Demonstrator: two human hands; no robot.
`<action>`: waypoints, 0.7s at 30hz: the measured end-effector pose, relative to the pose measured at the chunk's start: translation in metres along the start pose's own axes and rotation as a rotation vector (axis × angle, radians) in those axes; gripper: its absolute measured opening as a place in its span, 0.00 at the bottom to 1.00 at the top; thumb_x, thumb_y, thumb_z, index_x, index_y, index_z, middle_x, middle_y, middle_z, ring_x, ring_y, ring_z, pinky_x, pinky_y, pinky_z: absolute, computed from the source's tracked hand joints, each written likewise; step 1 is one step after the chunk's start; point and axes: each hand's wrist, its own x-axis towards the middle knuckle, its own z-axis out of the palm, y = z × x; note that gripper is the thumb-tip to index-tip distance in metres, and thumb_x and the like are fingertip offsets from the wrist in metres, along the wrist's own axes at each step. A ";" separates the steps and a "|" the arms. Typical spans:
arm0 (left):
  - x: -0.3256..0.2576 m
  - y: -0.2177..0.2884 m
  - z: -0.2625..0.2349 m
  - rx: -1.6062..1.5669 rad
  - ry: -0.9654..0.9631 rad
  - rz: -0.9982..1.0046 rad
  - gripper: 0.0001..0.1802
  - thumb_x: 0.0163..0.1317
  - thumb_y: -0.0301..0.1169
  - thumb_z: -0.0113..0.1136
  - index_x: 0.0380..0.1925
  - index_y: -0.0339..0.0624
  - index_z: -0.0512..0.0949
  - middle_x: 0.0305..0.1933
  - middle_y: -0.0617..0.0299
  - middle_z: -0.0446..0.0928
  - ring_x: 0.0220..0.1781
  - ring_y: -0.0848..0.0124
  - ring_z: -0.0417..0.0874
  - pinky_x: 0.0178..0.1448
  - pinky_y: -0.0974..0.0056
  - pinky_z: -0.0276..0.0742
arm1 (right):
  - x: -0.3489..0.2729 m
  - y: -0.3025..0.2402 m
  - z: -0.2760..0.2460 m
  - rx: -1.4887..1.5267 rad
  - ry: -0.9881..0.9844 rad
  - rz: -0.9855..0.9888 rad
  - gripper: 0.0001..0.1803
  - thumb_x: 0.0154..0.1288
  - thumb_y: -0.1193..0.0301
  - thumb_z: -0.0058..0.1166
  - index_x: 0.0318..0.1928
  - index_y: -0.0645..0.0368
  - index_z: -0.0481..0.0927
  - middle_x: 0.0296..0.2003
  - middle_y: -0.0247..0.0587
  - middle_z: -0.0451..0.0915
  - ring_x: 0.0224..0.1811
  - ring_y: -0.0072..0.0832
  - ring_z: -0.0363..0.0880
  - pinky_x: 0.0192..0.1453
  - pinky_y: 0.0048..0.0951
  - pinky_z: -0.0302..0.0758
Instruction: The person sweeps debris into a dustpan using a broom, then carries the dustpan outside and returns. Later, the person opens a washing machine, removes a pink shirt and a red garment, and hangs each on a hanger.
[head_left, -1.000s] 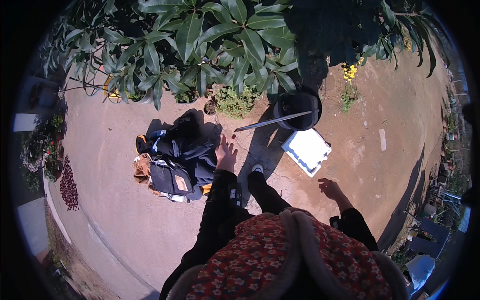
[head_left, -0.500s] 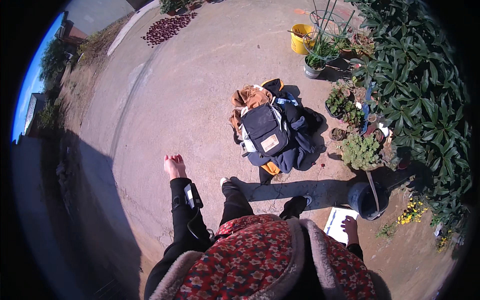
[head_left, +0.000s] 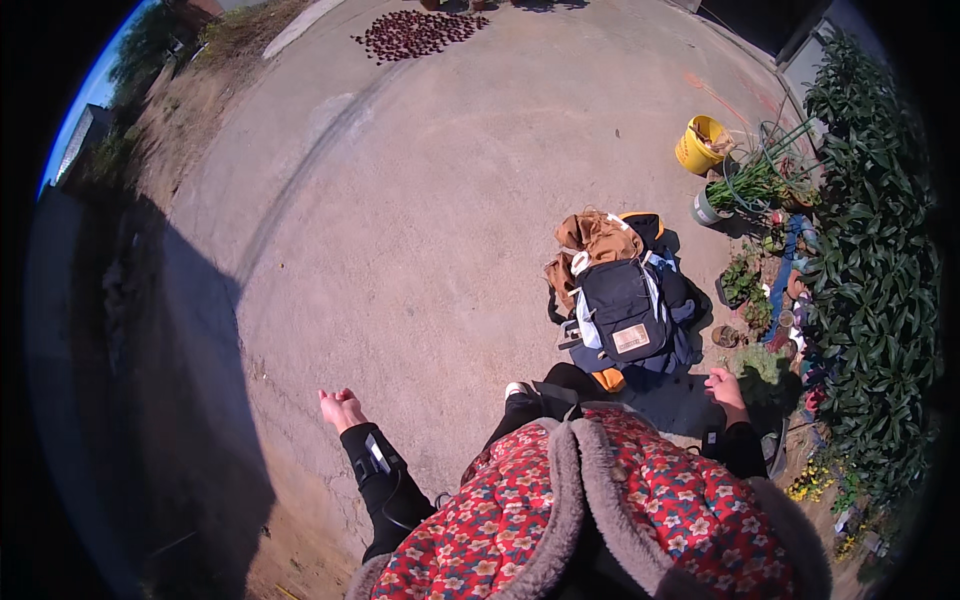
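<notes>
Concrete ground (head_left: 420, 200), pale, rough and faintly cracked, fills most of the head view, with a long shadow darkening its left side. The left hand (head_left: 340, 408) hangs out over bare concrete, fingers loosely curled and spread, gripping nothing; a black sleeve with a small strapped device covers the forearm behind it. The right hand (head_left: 726, 392) hovers low on the right with its fingers bent inward, and I cannot tell whether it holds anything. It is near the backpack (head_left: 625, 315), a dark navy fabric pack with pale straps and a tan rectangular patch, lying on the ground just ahead of the person's feet. A crumpled brown cloth (head_left: 590, 240) rests against its far end. A quilted red floral jacket (head_left: 600, 520) with a grey fleecy collar fills the lower edge. Further right stand a round yellow bucket (head_left: 700, 145), small potted plants (head_left: 745, 280) and a glossy-leaved hedge (head_left: 880, 270). A patch of dark red, pebbly bits (head_left: 415, 32) lies spread at the top.
</notes>
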 end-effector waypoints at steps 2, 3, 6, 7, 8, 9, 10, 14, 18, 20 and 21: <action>0.014 -0.007 0.002 -0.007 0.061 -0.043 0.13 0.70 0.34 0.43 0.51 0.62 0.70 0.25 0.71 0.59 0.19 0.74 0.60 0.23 0.69 0.69 | 0.020 -0.032 0.018 0.030 -0.018 -0.033 0.18 0.67 0.76 0.46 0.57 0.62 0.74 0.34 0.41 0.80 0.29 0.25 0.79 0.32 0.25 0.76; 0.020 -0.012 0.004 -0.004 0.117 -0.086 0.07 0.70 0.37 0.45 0.43 0.63 0.73 0.25 0.71 0.60 0.19 0.75 0.60 0.23 0.70 0.69 | 0.030 -0.042 0.030 0.027 -0.004 -0.026 0.18 0.67 0.77 0.46 0.57 0.62 0.73 0.35 0.41 0.80 0.30 0.25 0.79 0.33 0.24 0.76; 0.034 -0.029 0.035 -0.032 0.161 -0.117 0.06 0.70 0.38 0.45 0.42 0.61 0.71 0.23 0.71 0.60 0.18 0.75 0.60 0.22 0.70 0.68 | 0.059 -0.059 0.064 -0.023 -0.039 -0.126 0.17 0.62 0.80 0.43 0.50 0.63 0.78 0.33 0.44 0.82 0.28 0.27 0.79 0.33 0.27 0.76; 0.039 -0.035 0.055 -0.053 0.145 -0.109 0.06 0.70 0.38 0.44 0.43 0.60 0.71 0.23 0.71 0.60 0.18 0.75 0.60 0.21 0.70 0.68 | 0.070 -0.065 0.073 -0.085 -0.006 -0.120 0.16 0.61 0.81 0.43 0.47 0.63 0.80 0.31 0.44 0.82 0.27 0.28 0.79 0.32 0.28 0.76; 0.044 -0.042 0.077 -0.027 0.164 -0.065 0.04 0.70 0.39 0.46 0.39 0.57 0.70 0.21 0.71 0.59 0.17 0.75 0.60 0.20 0.71 0.67 | 0.078 -0.070 0.078 -0.072 -0.008 -0.247 0.14 0.57 0.82 0.42 0.38 0.63 0.81 0.27 0.45 0.82 0.25 0.28 0.80 0.31 0.28 0.76; 0.050 -0.046 0.104 -0.037 0.139 -0.041 0.07 0.70 0.36 0.44 0.45 0.59 0.70 0.22 0.71 0.60 0.17 0.75 0.60 0.20 0.70 0.67 | 0.090 -0.080 0.084 -0.129 0.048 -0.238 0.14 0.53 0.83 0.41 0.29 0.64 0.83 0.22 0.45 0.81 0.24 0.29 0.80 0.29 0.29 0.76; 0.054 -0.050 0.134 -0.045 0.133 -0.033 0.13 0.69 0.34 0.42 0.51 0.62 0.69 0.24 0.70 0.61 0.17 0.75 0.60 0.20 0.70 0.67 | 0.102 -0.092 0.087 -0.131 0.043 -0.239 0.12 0.50 0.83 0.41 0.23 0.64 0.81 0.18 0.45 0.79 0.22 0.30 0.80 0.27 0.29 0.76; 0.050 -0.083 0.272 -0.027 0.110 -0.011 0.23 0.67 0.30 0.37 0.60 0.63 0.67 0.26 0.68 0.62 0.18 0.75 0.60 0.21 0.70 0.66 | 0.174 -0.171 0.092 -0.217 0.126 -0.059 0.13 0.46 0.84 0.42 0.14 0.63 0.79 0.13 0.46 0.76 0.16 0.33 0.79 0.23 0.32 0.76; 0.019 -0.113 0.428 -0.051 0.093 0.048 0.08 0.69 0.34 0.41 0.44 0.58 0.70 0.21 0.70 0.60 0.16 0.74 0.60 0.20 0.69 0.67 | 0.276 -0.292 0.107 -0.530 0.157 -0.325 0.10 0.48 0.79 0.48 0.18 0.58 0.81 0.19 0.52 0.78 0.28 0.45 0.82 0.33 0.39 0.78; 0.004 -0.128 0.484 -0.068 0.065 0.065 0.05 0.69 0.35 0.44 0.38 0.59 0.71 0.20 0.71 0.60 0.16 0.74 0.60 0.20 0.69 0.67 | 0.321 -0.367 0.099 -0.498 0.162 -0.457 0.08 0.47 0.77 0.49 0.19 0.57 0.81 0.22 0.52 0.80 0.30 0.46 0.82 0.35 0.40 0.76; -0.002 -0.133 0.515 -0.090 0.024 0.085 0.06 0.69 0.35 0.43 0.41 0.60 0.71 0.21 0.70 0.61 0.17 0.74 0.61 0.21 0.68 0.68 | 0.342 -0.410 0.102 -0.368 0.173 -0.465 0.07 0.47 0.75 0.49 0.20 0.57 0.80 0.23 0.52 0.80 0.29 0.46 0.81 0.35 0.41 0.75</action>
